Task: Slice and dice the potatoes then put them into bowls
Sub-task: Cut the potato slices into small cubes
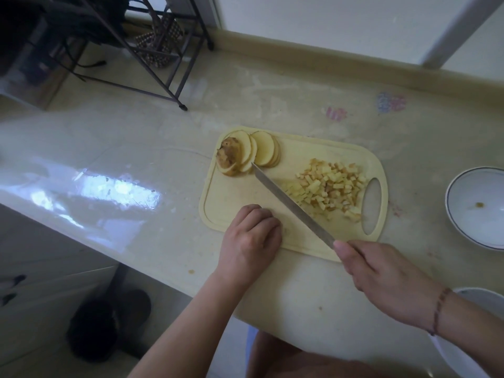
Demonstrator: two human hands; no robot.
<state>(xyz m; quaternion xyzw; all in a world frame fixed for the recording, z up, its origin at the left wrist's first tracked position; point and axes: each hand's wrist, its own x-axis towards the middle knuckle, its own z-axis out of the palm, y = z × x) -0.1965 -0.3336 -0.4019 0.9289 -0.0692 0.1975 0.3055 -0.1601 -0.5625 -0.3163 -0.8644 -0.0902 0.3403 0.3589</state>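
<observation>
While the knife (293, 205) lies slanted across the cutting board (237, 211), its tip sits at the lower edge of the fanned potato slices (252, 152) in the upper left part of the board, so the blade's long axis runs from the slices down toward the lower right of the frame, where the right hand (381, 279) grips the handle with fingers wrapped round it and the thumb laid along the top. In this head view the left hand (249, 241) rests on the near left part of the board with its fingers curled under, and it appears to hold nothing; it lies well below the slices, with bare board between. The slices lean overlapped in a row, the skinned end piece at the left. The diced pile (331, 190) lies to the right of the blade, near the board's handle hole. An empty white bowl (458, 219) stands at the right edge of the frame, apart from the board, and a second bowl's rim (469, 291) shows by the right wrist. The slices likely need dicing next, and the left hand is the nearer one to gather them.
</observation>
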